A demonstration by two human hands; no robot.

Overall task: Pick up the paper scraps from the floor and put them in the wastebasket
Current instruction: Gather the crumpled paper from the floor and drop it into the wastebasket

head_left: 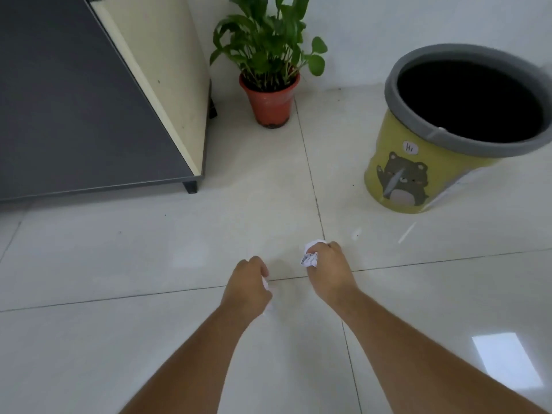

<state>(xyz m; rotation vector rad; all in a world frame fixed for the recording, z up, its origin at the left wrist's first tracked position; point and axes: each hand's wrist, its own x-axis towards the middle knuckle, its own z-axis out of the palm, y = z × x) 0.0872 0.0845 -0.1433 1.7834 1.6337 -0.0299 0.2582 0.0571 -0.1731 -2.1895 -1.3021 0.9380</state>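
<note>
Crumpled paper scraps (pixel 310 256), likely light and easily squeezed anywhere, sat clenched in the right hand (pixel 328 270) and left hand (pixel 248 282), above tiled floor (pixel 119 264), wastebasket (pixel 442 138) well apart.

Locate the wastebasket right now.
Head view, upper right: the yellow bear-print wastebasket stands on the floor near the wall, right of the potted plant, beyond the right hand.
</note>
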